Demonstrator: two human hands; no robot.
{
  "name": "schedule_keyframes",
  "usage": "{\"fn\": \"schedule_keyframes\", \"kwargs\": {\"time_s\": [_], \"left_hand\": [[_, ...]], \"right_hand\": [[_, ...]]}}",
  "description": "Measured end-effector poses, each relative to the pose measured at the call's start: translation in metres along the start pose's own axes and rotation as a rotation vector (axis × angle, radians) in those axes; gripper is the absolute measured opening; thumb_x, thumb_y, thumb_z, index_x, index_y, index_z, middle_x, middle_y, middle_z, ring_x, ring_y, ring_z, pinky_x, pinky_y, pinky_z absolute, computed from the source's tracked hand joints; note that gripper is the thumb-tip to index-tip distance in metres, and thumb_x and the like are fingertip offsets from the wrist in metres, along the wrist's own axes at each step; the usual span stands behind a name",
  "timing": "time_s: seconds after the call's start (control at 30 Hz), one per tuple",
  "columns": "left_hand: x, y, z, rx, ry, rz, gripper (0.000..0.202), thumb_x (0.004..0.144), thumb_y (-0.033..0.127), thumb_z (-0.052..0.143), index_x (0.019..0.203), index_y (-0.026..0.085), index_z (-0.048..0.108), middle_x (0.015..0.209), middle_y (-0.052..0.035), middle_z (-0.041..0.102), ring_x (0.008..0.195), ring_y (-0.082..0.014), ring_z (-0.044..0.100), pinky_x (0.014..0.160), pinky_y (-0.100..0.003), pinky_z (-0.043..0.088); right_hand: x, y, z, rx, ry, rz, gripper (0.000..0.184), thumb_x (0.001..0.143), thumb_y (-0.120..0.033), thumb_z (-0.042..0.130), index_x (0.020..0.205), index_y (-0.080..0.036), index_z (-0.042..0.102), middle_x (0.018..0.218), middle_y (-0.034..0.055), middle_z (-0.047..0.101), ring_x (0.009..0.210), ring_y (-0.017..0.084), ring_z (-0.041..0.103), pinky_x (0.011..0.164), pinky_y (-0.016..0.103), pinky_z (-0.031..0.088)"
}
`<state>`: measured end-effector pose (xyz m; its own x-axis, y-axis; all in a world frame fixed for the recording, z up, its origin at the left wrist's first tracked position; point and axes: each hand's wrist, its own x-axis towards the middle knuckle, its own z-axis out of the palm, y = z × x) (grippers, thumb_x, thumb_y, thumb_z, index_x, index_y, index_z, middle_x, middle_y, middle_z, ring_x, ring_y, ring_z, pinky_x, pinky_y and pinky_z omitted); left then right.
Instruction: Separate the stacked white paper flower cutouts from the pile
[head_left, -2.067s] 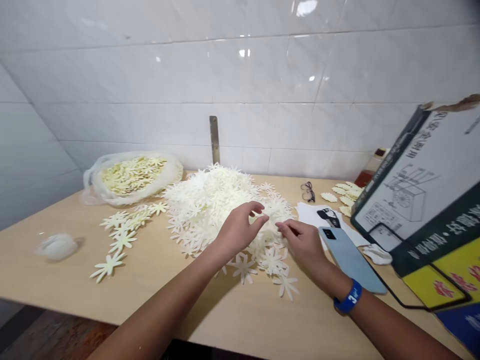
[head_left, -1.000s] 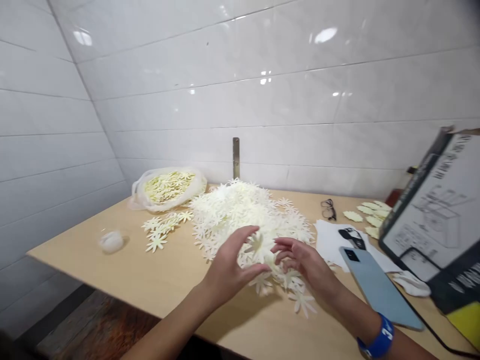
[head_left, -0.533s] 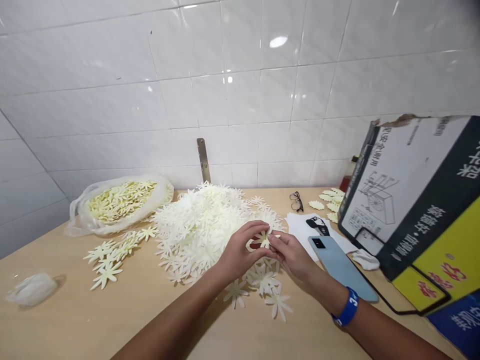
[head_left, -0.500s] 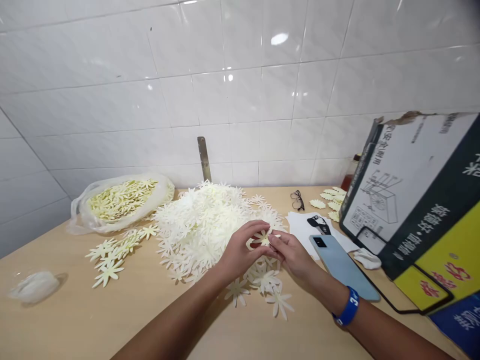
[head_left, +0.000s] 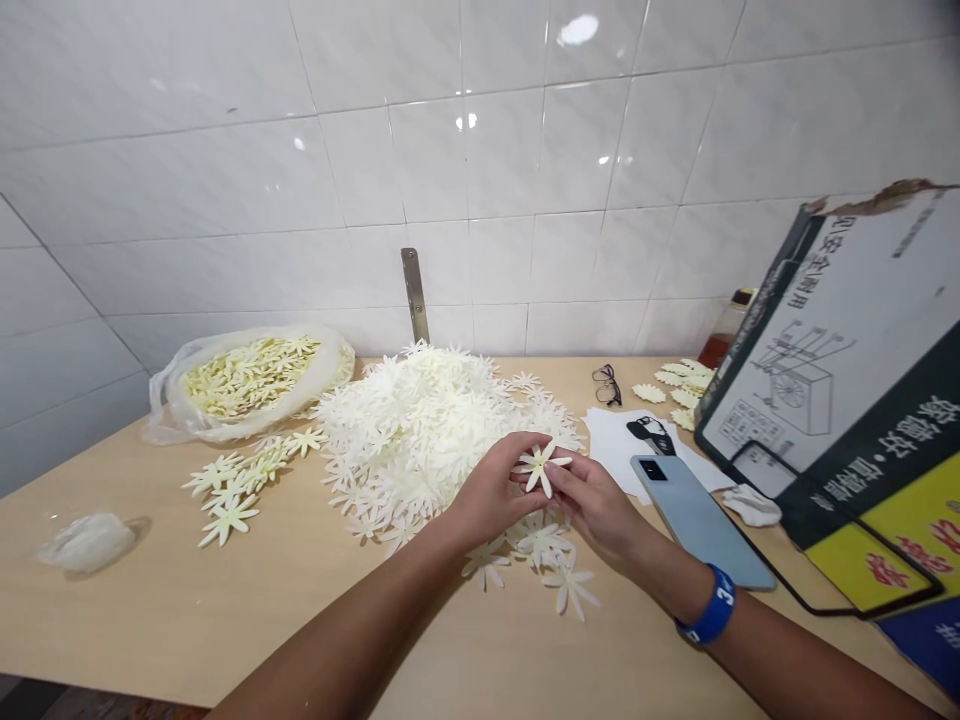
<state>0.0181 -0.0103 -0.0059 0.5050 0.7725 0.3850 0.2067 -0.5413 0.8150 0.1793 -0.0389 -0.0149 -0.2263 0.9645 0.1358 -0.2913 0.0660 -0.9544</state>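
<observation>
A pale cream flower-shaped cutout (head_left: 539,466) with narrow petals is pinched between my two hands, its face turned toward me. My left hand (head_left: 491,495) curls around its left side. From the right, my right hand (head_left: 596,505) grips it with thumb and fingers; a blue wristband is on that wrist. Just behind them rises a big heap of similar white cutouts (head_left: 420,425). A few loose flower cutouts (head_left: 570,585) lie on the table below my hands.
Leftward are a plastic bag (head_left: 341,360) of yellowish cutouts, a row of loose ones (head_left: 229,518) and a small clear bag (head_left: 88,543). To the right lie a light-blue phone (head_left: 705,525), glasses (head_left: 606,385), white paper (head_left: 607,440) and a large printed box (head_left: 795,380).
The flower cutout, partly hidden between my fingers before, now shows its face with petals spread. The view has shifted slightly. Both hands stay together in front of the heap.
</observation>
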Motion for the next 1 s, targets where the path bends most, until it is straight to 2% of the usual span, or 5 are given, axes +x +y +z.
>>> {"fn": "schedule_keyframes", "kwargs": {"time_s": [0.2,0.4,0.53,0.77,1.0], "left_hand": [[-0.002,0.007,-0.003,-0.057,0.114,0.040,0.037,0.081,0.026,0.068,0.118,0.024,0.062,0.120,-0.0070,0.064,0.109,-0.0195,0.059,0.098,-0.034,0.048],[-0.003,0.010,0.000,-0.262,0.359,-0.129,0.033,0.085,0.028,0.062,0.117,0.021,0.061,0.093,-0.0035,0.061,0.080,-0.0135,0.063,0.064,-0.023,0.054],[-0.003,0.012,-0.004,-0.242,0.391,-0.153,0.024,0.086,0.028,0.060,0.107,0.019,0.066,0.095,-0.0040,0.061,0.074,-0.0110,0.061,0.064,-0.023,0.054],[-0.007,0.003,0.004,0.130,0.337,0.192,0.013,0.090,0.019,0.054,0.099,0.019,0.064,0.092,-0.0056,0.064,0.086,-0.0146,0.062,0.078,-0.028,0.054],[-0.006,0.000,0.005,0.180,0.365,0.340,0.012,0.089,0.014,0.055,0.096,0.019,0.063,0.091,-0.0059,0.065,0.085,-0.0152,0.062,0.077,-0.029,0.053]], "right_hand": [[0.002,-0.002,0.000,-0.102,0.037,-0.019,0.026,0.080,-0.044,0.072,0.090,-0.021,0.066,0.081,0.0017,0.066,0.073,0.016,0.062,0.070,0.030,0.052],[-0.001,-0.001,0.003,-0.160,0.007,-0.028,0.027,0.077,-0.041,0.076,0.093,-0.019,0.071,0.099,0.0067,0.069,0.093,0.022,0.066,0.086,0.037,0.053],[-0.002,-0.001,0.003,-0.086,-0.087,0.008,0.032,0.078,-0.039,0.077,0.104,-0.022,0.069,0.099,0.0067,0.070,0.096,0.022,0.069,0.088,0.039,0.053],[0.002,0.001,0.001,-0.107,0.108,0.018,0.026,0.074,-0.041,0.079,0.075,-0.017,0.070,0.072,0.0008,0.062,0.067,0.013,0.063,0.071,0.028,0.057],[0.001,0.006,-0.002,-0.007,0.078,0.042,0.018,0.078,-0.038,0.076,0.085,-0.021,0.075,0.083,0.0021,0.067,0.079,0.013,0.063,0.078,0.026,0.056]]}}
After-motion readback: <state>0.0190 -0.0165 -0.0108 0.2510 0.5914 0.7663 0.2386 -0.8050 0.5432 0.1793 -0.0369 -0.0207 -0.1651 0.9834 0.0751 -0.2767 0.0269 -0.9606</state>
